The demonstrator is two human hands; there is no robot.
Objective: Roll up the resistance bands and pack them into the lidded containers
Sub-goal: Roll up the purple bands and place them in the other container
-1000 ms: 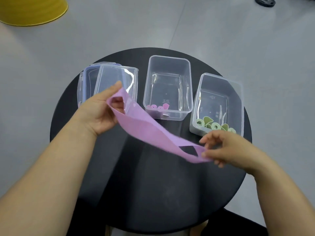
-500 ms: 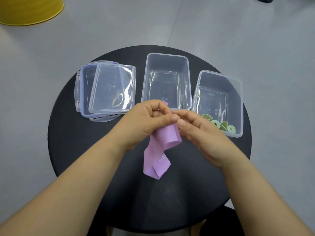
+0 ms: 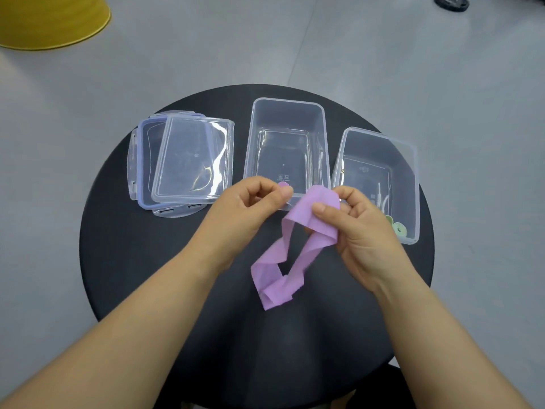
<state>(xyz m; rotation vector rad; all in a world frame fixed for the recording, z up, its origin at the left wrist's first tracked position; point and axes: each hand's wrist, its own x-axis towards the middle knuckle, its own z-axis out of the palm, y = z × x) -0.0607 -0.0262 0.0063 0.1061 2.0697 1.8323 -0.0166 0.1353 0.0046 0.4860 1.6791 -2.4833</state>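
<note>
Purple resistance band [image 3: 303, 215]: head view, top end held up over the black round table [image 3: 147, 261], in front of the two open clear containers. Right hand [image 3: 362, 231] grips that top end, thumb on the near face, fingers curled behind. Band hangs from it as a loose twisted loop; lower end lies folded on the table, between the forearms. Left hand [image 3: 244, 211] just left of the band's top, fingers curled, thumb against forefinger; cannot tell whether it pinches an edge. Hands close together, not touching. Middle container [image 3: 250, 149] holds a small purple roll [image 3: 283, 184] at its near wall. Right container [image 3: 413, 187] holds green rolls [image 3: 398, 230] in its near corner. Two lids [image 3: 191, 160] stacked at the left.
</note>
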